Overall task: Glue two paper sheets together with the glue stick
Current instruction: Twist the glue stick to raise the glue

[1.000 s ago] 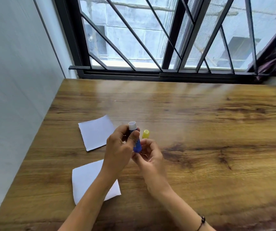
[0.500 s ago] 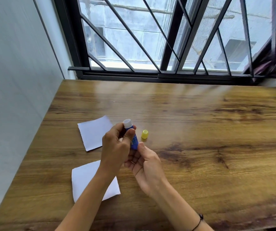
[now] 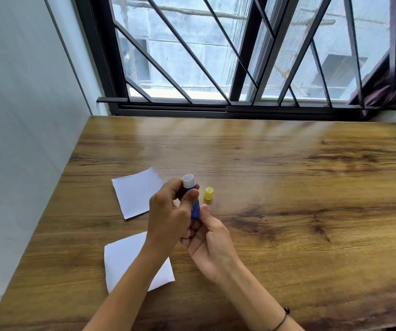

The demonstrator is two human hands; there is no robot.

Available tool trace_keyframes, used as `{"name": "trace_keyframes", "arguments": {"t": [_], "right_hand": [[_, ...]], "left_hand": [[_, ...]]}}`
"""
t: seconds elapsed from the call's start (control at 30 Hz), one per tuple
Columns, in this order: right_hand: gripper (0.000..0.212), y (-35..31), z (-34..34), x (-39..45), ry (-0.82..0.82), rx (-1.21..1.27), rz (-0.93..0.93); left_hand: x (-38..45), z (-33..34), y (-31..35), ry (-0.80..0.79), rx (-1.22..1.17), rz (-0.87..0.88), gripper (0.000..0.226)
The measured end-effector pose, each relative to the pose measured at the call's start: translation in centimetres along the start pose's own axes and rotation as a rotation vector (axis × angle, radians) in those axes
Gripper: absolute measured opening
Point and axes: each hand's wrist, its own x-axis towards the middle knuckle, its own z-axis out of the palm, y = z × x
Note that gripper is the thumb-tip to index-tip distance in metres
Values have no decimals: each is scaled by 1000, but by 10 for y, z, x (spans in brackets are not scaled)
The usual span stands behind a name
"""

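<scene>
A blue glue stick (image 3: 194,205) with a white open top stands upright in my left hand (image 3: 168,218), whose thumb and fingers wrap its body. My right hand (image 3: 207,242) sits just below, its fingertips at the stick's base, which they partly hide. The stick's yellow cap (image 3: 208,193) stands on the wooden table (image 3: 287,187) just right of the stick. Two white paper sheets lie on the table: the far sheet (image 3: 136,193) left of my hands, and the near sheet (image 3: 125,259) partly under my left forearm.
A grey wall runs along the table's left edge. A black barred window frame (image 3: 216,108) borders the table's far edge. The right half of the tabletop shows only bare wood.
My hands stay together on the glue stick. My right hand has turned and slid lower, from beside the stick to under its base. The cap and sheets have not moved.
</scene>
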Motion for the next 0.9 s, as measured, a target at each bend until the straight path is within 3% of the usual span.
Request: {"name": "trace_keyframes", "arguments": {"t": [0.13, 0.27, 0.43, 0.6, 0.9], "right_hand": [[32, -6, -3, -2, -81, -8, -16], [40, -7, -6, -4, -141, 14, -62], [23, -4, -5, -2, -109, 2, -47], [37, -2, -3, -1, -29, 0, 13], [29, -7, -8, -3, -171, -26, -54]], "left_hand": [[0, -1, 1, 11, -15, -2, 13], [-2, 0, 3, 4, -21, -10, 12], [-2, 0, 5, 9, -5, -2, 11], [-4, 2, 7, 9, 16, 3, 16], [-4, -2, 7, 11, 19, 10, 14]]}}
